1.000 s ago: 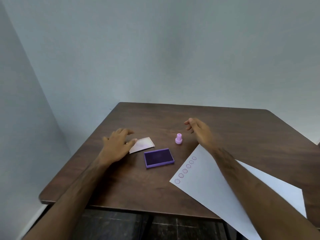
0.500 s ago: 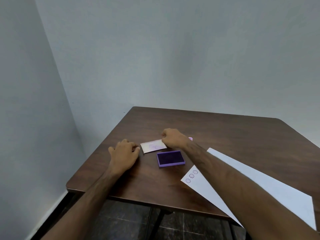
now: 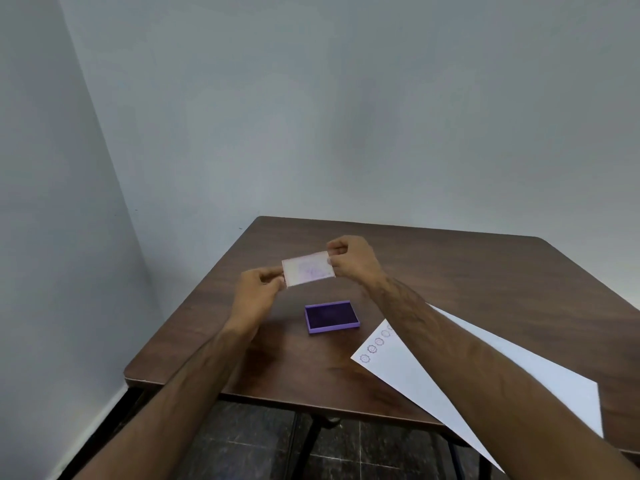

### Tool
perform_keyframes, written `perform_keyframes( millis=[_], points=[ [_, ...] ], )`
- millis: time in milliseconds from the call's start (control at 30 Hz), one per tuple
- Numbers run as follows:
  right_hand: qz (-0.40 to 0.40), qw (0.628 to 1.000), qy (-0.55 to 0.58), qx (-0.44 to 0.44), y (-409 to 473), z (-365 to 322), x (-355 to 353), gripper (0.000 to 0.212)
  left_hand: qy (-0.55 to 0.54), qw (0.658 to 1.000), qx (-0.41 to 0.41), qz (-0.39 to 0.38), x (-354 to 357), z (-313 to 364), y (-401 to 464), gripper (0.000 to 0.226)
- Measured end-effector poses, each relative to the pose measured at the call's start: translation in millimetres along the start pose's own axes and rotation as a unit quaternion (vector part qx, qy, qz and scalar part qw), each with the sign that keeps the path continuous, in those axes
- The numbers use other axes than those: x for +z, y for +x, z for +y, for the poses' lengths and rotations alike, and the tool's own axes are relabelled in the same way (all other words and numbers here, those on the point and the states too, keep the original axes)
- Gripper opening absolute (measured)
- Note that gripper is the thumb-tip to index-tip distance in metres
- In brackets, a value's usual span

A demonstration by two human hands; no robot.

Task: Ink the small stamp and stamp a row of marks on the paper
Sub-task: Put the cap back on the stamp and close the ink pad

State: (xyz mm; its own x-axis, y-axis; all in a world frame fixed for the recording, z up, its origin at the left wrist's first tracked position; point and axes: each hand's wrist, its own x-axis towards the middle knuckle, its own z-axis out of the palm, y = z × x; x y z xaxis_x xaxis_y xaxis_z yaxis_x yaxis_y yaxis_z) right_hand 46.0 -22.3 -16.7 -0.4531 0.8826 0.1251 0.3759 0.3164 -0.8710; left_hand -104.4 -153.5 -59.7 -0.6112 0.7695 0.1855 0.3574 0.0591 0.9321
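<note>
materials and finishes on view

the table (image 3: 450,271) has a dark brown wood-grain top with a faint sheen. the paper (image 3: 485,379) is smooth matt white, with purple ink marks (image 3: 375,344) near one edge. the ink pad (image 3: 331,316) looks like lilac plastic around a dark, matt purple inked face. the lid (image 3: 309,268) looks like clear plastic, purple-stained. the floor (image 3: 256,445) is dark tile, slightly glossy.
</note>
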Motion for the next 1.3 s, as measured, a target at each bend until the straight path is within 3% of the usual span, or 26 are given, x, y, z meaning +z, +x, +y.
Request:
perform_keyframes(
  millis=[167,400,467,533,600,667,1300],
  points=[
    [0.025,0.998,0.051,-0.035,-17.6,-2.0,-28.5,0.03,-0.053,0.996,0.064,0.03,6.5,15.3,2.1,0.025],
    [0.013,0.998,0.0,-0.067,-42.0,9.3,-58.6,0.028,-0.062,0.991,0.118,0.018,15.7,13.2,-3.0,0.025],
    [0.006,0.994,-0.052,-0.097,-49.1,13.2,-64.9,0.021,-0.017,0.988,0.156,-0.005,13.8,7.7,-4.5,0.031],
    [-0.006,0.987,-0.112,-0.116,-55.6,16.6,-65.6,0.015,0.105,0.97,0.219,-0.022,11.6,-1.2,-6.0,0.029],
    [-0.016,0.977,-0.162,-0.137,-60.5,20.5,-61.4,0.014,0.241,0.923,0.297,-0.03,8.7,-9.5,-8.3,0.022],
    [-0.025,0.966,-0.197,-0.169,-65.2,23.8,-56.4,0.014,0.295,0.892,0.339,-0.043,4.9,-14.9,-12.1,0.013],
    [-0.072,0.93,-0.302,-0.194,-69.3,31.3,-49.5,0.015,0.314,0.886,0.331,-0.085,7.8,-20.0,-16.0,0.017]
  ],
)
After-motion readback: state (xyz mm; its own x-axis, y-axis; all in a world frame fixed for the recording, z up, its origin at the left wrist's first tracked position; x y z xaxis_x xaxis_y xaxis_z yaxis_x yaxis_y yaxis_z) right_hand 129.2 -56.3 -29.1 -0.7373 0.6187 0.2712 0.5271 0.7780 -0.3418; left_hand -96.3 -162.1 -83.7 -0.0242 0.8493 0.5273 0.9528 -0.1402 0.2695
